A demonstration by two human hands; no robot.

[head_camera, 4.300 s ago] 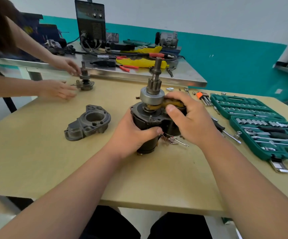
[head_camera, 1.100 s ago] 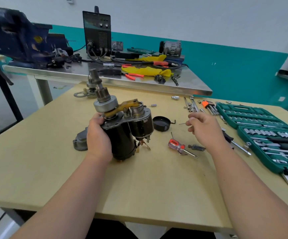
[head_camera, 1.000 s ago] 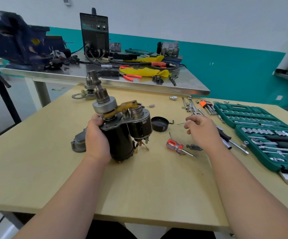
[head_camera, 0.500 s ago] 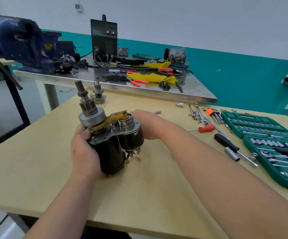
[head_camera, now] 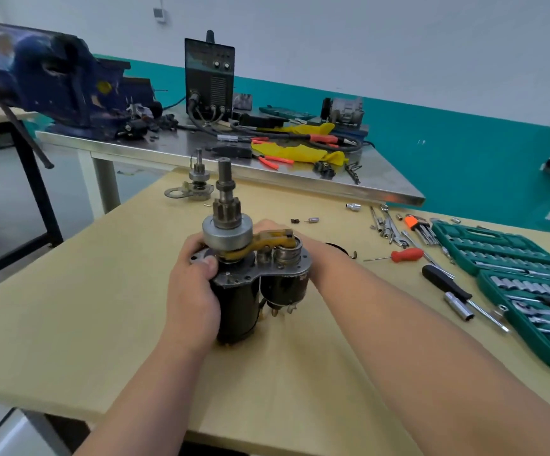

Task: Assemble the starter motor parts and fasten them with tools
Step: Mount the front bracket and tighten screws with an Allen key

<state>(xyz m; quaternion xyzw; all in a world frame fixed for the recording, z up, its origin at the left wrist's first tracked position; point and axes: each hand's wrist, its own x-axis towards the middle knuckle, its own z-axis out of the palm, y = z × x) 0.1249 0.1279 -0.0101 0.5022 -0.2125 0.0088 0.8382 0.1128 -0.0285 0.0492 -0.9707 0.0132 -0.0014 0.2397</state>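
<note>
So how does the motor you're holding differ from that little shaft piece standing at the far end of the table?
The starter motor is gripped by the left hand and right hand; the far shaft piece stands untouched. The starter motor has a black body and a yellow lever; the far shaft piece sits only on a flat metal plate. Both point a grey metal shaft upward.

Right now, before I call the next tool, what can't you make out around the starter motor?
All in the head view:
1. The right hand: its fingers are hidden behind the starter motor, so the grip is unclear.
2. The motor's left side: covered by the left hand.
3. The green socket set: cut off by the right frame edge.
4. The small loose parts beyond the motor: too small to identify.
5. The blue vise: blurred, far left.
</note>
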